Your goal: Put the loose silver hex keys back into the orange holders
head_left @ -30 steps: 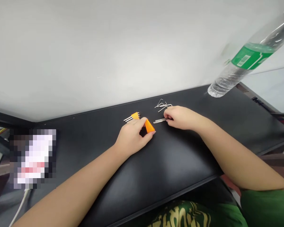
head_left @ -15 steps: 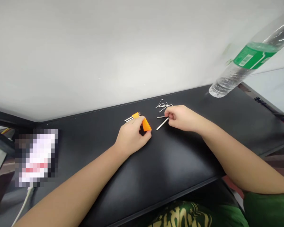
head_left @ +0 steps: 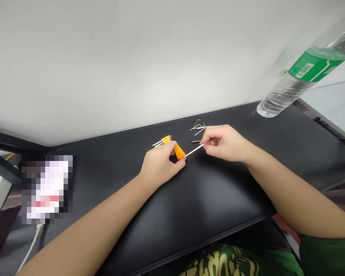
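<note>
Fingers and thumb of my left hand [head_left: 162,161] grip an orange hex key holder [head_left: 179,151], with part of it hidden under the fingers. Several metal keys stick out of the holder's far left end. Between the fingertips of my right hand [head_left: 221,142] is a silver hex key [head_left: 194,150]. Its free tip meets the holder's near right corner; whether it has entered a hole I cannot tell. Several loose hex keys [head_left: 197,127] lie on the black table just beyond my right hand, and another short piece lies partly under its fingers.
A clear water bottle [head_left: 284,94] with a green label stands at the back right. At the left lies a pixelated, blurred-out device [head_left: 50,188] with a white cable [head_left: 31,245]. A pale wall [head_left: 132,65] closes off the back of the black table [head_left: 189,207].
My right hand has brought the hex key's tip to the orange holder, from a short gap away. The left hand has stayed almost still, and the view has shifted slightly.
</note>
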